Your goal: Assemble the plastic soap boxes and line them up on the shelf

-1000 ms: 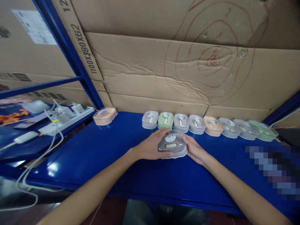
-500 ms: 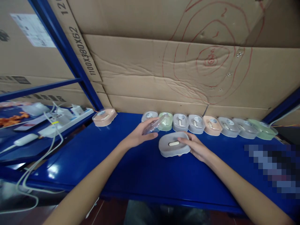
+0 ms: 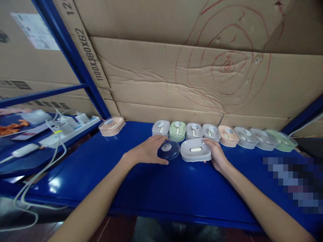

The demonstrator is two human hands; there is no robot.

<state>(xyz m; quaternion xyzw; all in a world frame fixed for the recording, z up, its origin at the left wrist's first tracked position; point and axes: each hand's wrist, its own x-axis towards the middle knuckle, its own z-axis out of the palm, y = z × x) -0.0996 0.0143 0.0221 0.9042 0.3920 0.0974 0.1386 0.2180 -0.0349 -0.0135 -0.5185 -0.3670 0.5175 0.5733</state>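
My left hand pinned the clear lid flat on the blue shelf, fingers curled over its edge. My right hand gripped the grey soap dish alongside, steadying it near the row of boxes.

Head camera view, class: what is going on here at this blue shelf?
A person works with both bare hands at a blue shelf. The left hand rests on a clear lid lying flat on the shelf. The right hand holds the side of an open grey soap box right beside it. Behind them, a row of lidded soap boxes in grey, green and peach lines the cardboard wall.
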